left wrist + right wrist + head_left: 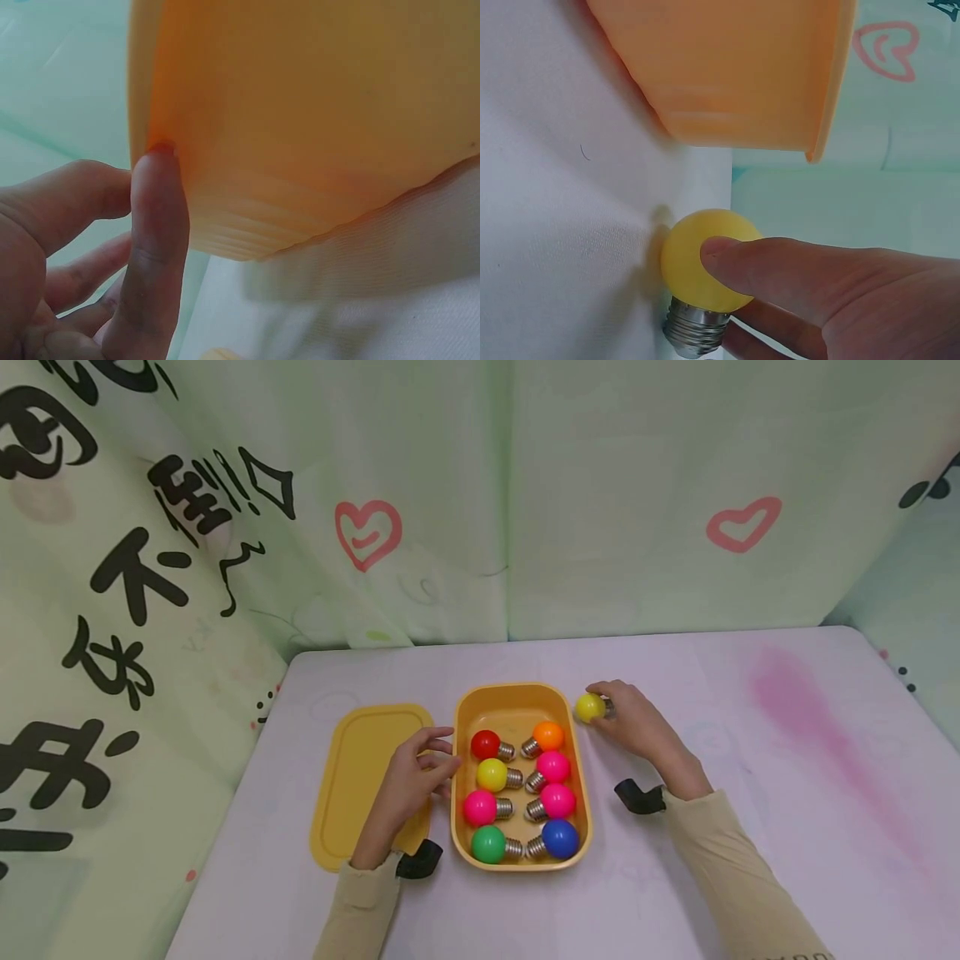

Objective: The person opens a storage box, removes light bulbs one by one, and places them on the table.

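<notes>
My right hand (637,718) pinches a yellow light bulb (589,707) by its round globe, just outside the far right corner of an orange plastic box (517,697). In the right wrist view, the thumb lies across the yellow bulb (697,277), whose metal screw base points away from the box. My left hand (408,781) touches the box's left side with loosely bent fingers; in the left wrist view a fingertip meets the wall under the rim (142,82). Inside lie two columns of bulbs, including red (485,744), orange (549,735), green (488,844) and blue (560,838).
A flat orange lid (337,802) lies left of the box, partly under my left hand. Both stand on a pale cloth-covered table (750,860) with a pink smear at the right. A printed curtain (600,527) hangs behind the table's far edge.
</notes>
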Motion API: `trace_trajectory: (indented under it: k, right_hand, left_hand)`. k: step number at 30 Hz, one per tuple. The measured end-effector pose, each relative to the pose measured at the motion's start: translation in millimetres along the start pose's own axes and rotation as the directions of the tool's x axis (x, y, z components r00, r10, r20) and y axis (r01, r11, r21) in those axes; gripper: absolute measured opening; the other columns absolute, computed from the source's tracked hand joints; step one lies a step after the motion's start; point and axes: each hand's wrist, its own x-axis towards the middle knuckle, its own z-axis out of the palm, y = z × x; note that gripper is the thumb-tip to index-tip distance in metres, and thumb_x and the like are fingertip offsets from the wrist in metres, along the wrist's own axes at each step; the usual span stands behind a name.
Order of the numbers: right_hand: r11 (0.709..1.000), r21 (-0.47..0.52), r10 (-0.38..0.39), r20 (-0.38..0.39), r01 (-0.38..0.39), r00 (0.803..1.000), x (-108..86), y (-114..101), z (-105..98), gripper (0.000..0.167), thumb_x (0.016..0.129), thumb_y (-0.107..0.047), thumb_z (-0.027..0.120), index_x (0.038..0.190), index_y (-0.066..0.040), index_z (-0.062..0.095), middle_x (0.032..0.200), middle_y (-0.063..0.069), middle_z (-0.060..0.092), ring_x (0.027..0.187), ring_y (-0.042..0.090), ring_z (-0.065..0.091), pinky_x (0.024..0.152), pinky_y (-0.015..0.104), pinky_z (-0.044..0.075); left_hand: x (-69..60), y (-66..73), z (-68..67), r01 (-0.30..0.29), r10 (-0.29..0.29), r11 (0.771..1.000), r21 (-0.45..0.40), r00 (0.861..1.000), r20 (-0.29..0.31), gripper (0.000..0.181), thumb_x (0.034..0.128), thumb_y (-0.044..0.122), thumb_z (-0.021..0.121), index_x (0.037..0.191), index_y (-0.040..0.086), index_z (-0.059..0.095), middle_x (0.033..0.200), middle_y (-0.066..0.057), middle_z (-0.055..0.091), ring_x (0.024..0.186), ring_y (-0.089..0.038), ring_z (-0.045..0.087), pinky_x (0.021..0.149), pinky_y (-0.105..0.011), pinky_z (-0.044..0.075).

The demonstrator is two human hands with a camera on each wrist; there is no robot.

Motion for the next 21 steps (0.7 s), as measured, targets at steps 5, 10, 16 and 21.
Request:
trace_trajectory:
  k: [5, 10, 16, 21]
  right_hand:
    - [1.0, -0.013, -0.005, -0.006, 0.005, 1.0, -2.5, -2, -1, 0.049, 0.094, -0.008, 0.066, 0.138, 0.006, 0.05, 0.14, 0.028, 0.049, 0.129, 0.045, 0.046, 0.109, 0.058, 0.039]
    - [1.0, -0.018, -0.019, -0.018, 0.018, 1.0, -5.4, -8, -3, 0.05, 0.094, -0.01, 0.066, 0.139, 0.005, 0.049, 0.141, 0.027, 0.047, 0.128, 0.044, 0.044, 0.108, 0.058, 0.04]
    - [0.998, -0.031, -0.056, -0.035, 0.055, 0.998, -8.0, -17, -6, 0.05, 0.094, -0.01, 0.066, 0.139, 0.004, 0.05, 0.142, 0.026, 0.046, 0.132, 0.043, 0.037, 0.11, 0.058, 0.038]
    - [0.995, -0.031, -0.092, -0.044, 0.091, 0.995, -11.2, -29, -8, 0.049, 0.094, -0.01, 0.065, 0.139, 0.002, 0.05, 0.141, 0.024, 0.047, 0.133, 0.041, 0.035, 0.11, 0.058, 0.038]
  left_hand:
    - [-0.1, 0.2, -0.2, 0.0, 0.0, 1.0, -0.004, 1.0, 0.003, 0.047, 0.0904, 0.009, 0.072, 0.135, 0.011, 0.057, 0.112, -0.013, 0.062, 0.076, -0.019, 0.067, 0.064, -0.031, 0.061]
    - [-0.8, 0.9, -0.1, 0.003, -0.003, 1.0, 0.001, 1.0, 0.002, 0.047, 0.0904, 0.009, 0.072, 0.135, 0.011, 0.057, 0.112, -0.012, 0.062, 0.077, -0.019, 0.067, 0.064, -0.031, 0.061]
    - [-0.9, 2.4, 0.3, 0.002, -0.002, 1.0, 0.005, 1.0, 0.005, 0.047, 0.0906, 0.009, 0.072, 0.135, 0.011, 0.056, 0.112, -0.013, 0.062, 0.075, -0.018, 0.067, 0.064, -0.031, 0.061]
    - [-1.5, 2.4, 0.1, 0.003, -0.003, 1.0, 0.001, 1.0, 0.004, 0.047, 0.0906, 0.009, 0.072, 0.135, 0.01, 0.056, 0.112, -0.013, 0.062, 0.076, -0.019, 0.067, 0.064, -0.031, 0.061]
